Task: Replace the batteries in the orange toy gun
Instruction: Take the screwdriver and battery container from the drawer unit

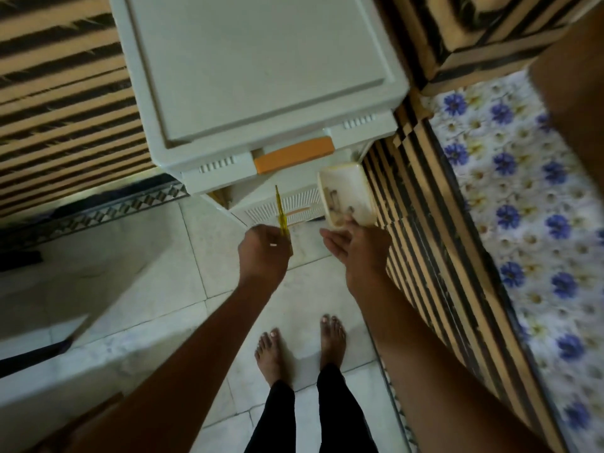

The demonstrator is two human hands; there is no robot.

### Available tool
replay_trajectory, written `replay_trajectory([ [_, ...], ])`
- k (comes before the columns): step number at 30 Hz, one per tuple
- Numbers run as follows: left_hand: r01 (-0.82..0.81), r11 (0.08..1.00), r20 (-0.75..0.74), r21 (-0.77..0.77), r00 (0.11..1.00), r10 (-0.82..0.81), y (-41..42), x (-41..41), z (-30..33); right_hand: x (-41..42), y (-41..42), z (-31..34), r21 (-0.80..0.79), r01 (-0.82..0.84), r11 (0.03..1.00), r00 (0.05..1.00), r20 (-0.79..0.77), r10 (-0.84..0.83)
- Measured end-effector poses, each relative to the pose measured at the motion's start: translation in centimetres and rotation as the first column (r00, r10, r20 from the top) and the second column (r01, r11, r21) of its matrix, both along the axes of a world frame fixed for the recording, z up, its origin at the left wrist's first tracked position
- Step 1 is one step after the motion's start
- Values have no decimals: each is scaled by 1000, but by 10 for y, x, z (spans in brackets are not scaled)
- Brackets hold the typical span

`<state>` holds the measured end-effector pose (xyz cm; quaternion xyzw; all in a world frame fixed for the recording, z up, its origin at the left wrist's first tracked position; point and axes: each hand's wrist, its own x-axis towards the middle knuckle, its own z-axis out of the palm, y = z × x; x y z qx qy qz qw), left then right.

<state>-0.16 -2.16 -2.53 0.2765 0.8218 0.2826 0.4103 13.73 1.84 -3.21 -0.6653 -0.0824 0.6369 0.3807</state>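
Note:
My left hand grips a thin yellow screwdriver with its tip pointing up toward the drawer unit. My right hand holds a small cream plastic tray by its near edge; a few small dark items lie inside, too blurred to identify. Both hands hang in front of a white plastic drawer cabinet with an orange handle. The orange toy gun is not in view.
Striped brown-and-tan upholstery flanks the cabinet on the left and runs along the right. A floral sheet with blue flowers lies at the right. My bare feet stand on pale marble floor tiles.

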Motion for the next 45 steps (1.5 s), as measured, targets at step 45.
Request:
replay_trajectory([
  [45, 222, 924, -506, 311, 862, -37, 79, -89, 154, -62, 70, 133, 552, -628, 548, 666, 746, 12],
])
